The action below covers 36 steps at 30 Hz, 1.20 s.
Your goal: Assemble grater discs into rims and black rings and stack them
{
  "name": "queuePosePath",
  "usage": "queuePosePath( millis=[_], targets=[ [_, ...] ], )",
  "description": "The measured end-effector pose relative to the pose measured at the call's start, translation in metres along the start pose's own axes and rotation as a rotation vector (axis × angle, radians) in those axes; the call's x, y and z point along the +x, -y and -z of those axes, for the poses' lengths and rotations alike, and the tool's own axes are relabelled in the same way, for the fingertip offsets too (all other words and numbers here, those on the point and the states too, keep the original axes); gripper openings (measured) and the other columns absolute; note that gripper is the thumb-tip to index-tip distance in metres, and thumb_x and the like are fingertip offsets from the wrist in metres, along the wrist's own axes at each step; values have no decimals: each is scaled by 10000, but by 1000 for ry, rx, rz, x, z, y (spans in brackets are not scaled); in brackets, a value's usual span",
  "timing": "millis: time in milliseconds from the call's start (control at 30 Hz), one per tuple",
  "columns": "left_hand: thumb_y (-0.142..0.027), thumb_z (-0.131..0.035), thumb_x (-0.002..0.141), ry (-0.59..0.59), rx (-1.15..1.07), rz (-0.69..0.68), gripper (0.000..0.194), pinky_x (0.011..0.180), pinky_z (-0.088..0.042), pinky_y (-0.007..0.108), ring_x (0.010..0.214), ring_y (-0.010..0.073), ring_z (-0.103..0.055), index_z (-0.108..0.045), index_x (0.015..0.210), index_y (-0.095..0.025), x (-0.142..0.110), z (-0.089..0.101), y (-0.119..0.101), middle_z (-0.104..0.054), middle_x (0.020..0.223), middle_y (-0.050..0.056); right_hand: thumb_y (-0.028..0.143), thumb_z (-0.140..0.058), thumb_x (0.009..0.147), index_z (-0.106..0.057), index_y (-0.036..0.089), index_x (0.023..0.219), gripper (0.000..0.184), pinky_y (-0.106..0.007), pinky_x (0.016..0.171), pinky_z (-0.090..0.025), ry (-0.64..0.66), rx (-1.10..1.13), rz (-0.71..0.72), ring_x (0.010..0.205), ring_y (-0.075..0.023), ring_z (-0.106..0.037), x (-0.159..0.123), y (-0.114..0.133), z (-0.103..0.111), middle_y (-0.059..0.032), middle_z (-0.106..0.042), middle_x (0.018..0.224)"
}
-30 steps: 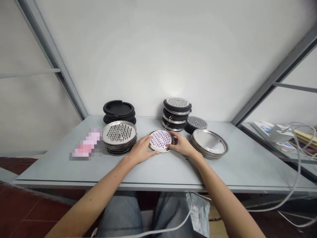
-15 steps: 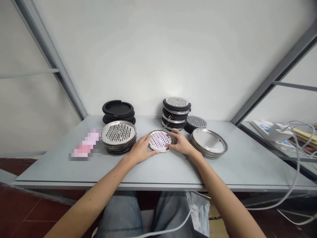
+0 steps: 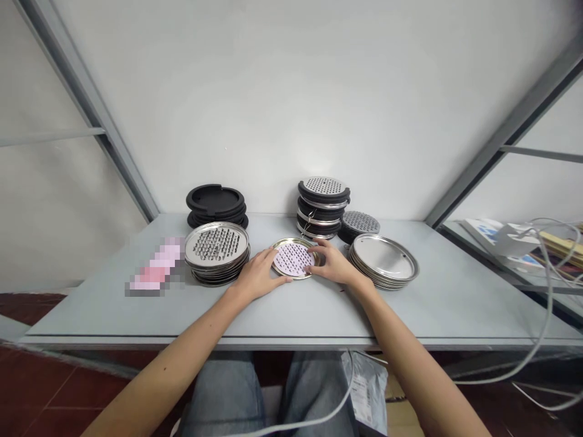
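A round metal disc with a pale pink perforated face [image 3: 293, 258] lies flat on the grey table [image 3: 291, 309] in front of me. My left hand [image 3: 259, 275] rests at its left rim, fingers curled against the edge. On the opposite side my right hand [image 3: 334, 262] grips the right rim with bent fingers. Both hands hold the disc between them on the tabletop.
A stack of perforated metal discs [image 3: 217, 252] sits left of the hands, with black round rings [image 3: 215, 203] behind. A stack of black-and-metal pieces [image 3: 323, 206], a lone perforated piece [image 3: 361, 224] and plain metal lids [image 3: 383, 260] stand right. A blurred pink item [image 3: 157, 273] lies left. Cables [image 3: 542, 303] hang right.
The hands and the disc stay almost as they were; my right fingers have shifted slightly along the far right rim. The view has tilted a little.
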State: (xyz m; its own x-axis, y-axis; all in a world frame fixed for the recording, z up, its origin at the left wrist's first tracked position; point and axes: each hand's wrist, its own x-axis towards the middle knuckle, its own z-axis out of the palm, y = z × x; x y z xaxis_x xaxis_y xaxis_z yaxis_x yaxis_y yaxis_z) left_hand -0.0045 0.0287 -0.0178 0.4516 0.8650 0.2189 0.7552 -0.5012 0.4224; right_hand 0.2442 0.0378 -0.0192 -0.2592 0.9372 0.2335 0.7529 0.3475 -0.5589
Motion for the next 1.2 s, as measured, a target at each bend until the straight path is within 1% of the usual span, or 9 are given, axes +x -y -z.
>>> queuePosePath(
  millis=[200, 367, 500, 633, 733, 833, 933, 1033, 1200],
  targets=[
    [-609, -655, 739, 27, 12, 9, 785, 1079, -367, 426, 1309, 312, -420, -470, 1333, -130, -1, 3, -1, -443, 1423, 161, 413, -763, 659, -687, 130, 1072, 507, -461, 1068, -356, 9, -19, 4, 1244, -336, -484, 1, 2, 0, -184, -477, 1369],
    [-597, -645, 758, 22, -4, -50, 793, 1052, -394, 404, 1274, 299, -453, -414, 1374, -154, -1, 5, 0, -477, 1385, 136, 459, -733, 687, -661, 124, 1121, 553, -460, 1074, -343, 22, -51, 9, 1259, -335, -463, 0, -1, -2, -193, -477, 1364],
    [-550, -480, 893, -20, 25, -72, 581, 1004, -427, 389, 1219, 283, -506, -450, 1336, -176, -4, 4, -6, -509, 1346, 121, 529, -623, 780, -631, 112, 1161, 565, -460, 1072, -342, 8, -41, 26, 1275, -326, -449, 0, -2, -6, -200, -487, 1356],
    [-463, -358, 965, -49, 45, -83, 443, 903, -481, 372, 1077, 263, -588, -513, 1263, -175, -5, 4, -12, -595, 1196, 111, 494, -468, 889, -694, 127, 1022, 450, -445, 1037, -381, -58, -23, 0, 1180, -298, -531, 3, -2, -6, -178, -579, 1241],
    [-411, -382, 961, -96, 63, -59, 365, 863, -490, 371, 966, 249, -609, -579, 1168, -185, -3, 4, -12, -627, 1060, 92, 456, -422, 917, -728, 153, 868, 433, -436, 991, -415, -99, -11, 1, 1068, -278, -585, 4, -1, -3, -146, -629, 1134],
    [-395, -444, 933, -148, 76, -84, 320, 912, -470, 387, 989, 251, -582, -612, 1110, -188, -2, 4, -11, -616, 1015, 88, 428, -466, 900, -725, 162, 817, 381, -424, 952, -433, -130, -21, 5, 1005, -268, -596, 4, 2, -2, -129, -649, 1069],
    [-439, -527, 885, -141, 23, -201, 434, 1021, -410, 411, 1150, 270, -501, -553, 1224, -169, -3, 2, -12, -573, 1179, 112, 393, -501, 886, -693, 160, 957, 310, -406, 940, -440, -167, -19, 44, 1007, -257, -587, 4, 5, -6, -118, -652, 1043],
    [-518, -571, 842, -46, 0, -305, 677, 1129, -292, 433, 1330, 295, -344, -414, 1380, -137, -4, 0, -11, -422, 1414, 139, 398, -484, 901, -657, 152, 1070, 345, -412, 1001, -404, -189, -16, 83, 1114, -261, -547, 4, 7, -12, -139, -605, 1165],
    [-588, -511, 858, 77, 23, -269, 726, 1155, -228, 470, 1404, 329, -223, -398, 1409, -130, -5, -5, -8, -289, 1506, 167, 405, -463, 912, -670, 148, 1094, 377, -453, 1062, -346, -133, -71, 55, 1235, -288, -475, 6, 3, -24, -163, -558, 1256]
  ],
)
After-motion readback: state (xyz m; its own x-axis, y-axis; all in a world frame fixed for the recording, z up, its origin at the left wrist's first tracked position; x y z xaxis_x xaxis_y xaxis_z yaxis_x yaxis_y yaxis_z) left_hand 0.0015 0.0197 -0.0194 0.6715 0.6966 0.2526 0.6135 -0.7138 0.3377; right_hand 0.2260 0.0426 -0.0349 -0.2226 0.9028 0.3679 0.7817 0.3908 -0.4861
